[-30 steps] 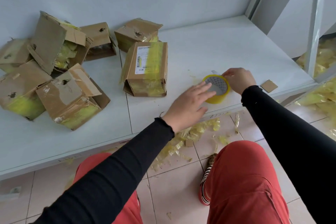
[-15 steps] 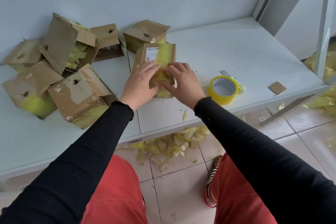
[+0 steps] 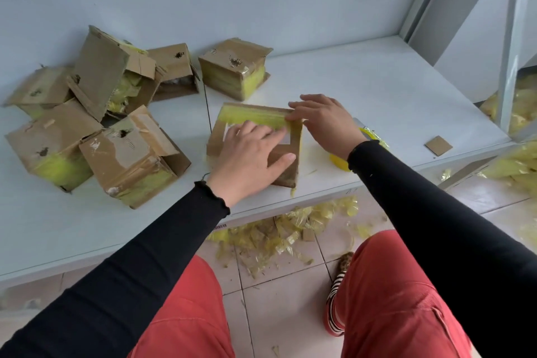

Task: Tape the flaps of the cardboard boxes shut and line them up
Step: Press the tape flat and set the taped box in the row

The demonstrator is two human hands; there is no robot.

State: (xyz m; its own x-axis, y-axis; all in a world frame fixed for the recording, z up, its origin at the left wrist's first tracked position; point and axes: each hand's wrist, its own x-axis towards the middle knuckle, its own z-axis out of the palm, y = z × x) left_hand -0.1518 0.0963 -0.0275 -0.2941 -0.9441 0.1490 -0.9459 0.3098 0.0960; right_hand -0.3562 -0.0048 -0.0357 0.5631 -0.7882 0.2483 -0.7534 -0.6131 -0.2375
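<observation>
Boxes: matt brown cardboard, scuffed and torn, with glossy translucent yellow tape on the faces. Shelf: smooth white, faintly sheened. Sleeves: matt black knit cloth. Floor: pale glazed tile.

Both hands flat on taped cardboard box, white table

Long black sleeves cover both arms to the wrist, the left cuff with a frilled edge; coral-red trousers; a striped shoe with a spotted toe; left hand and right hand bare.
</observation>
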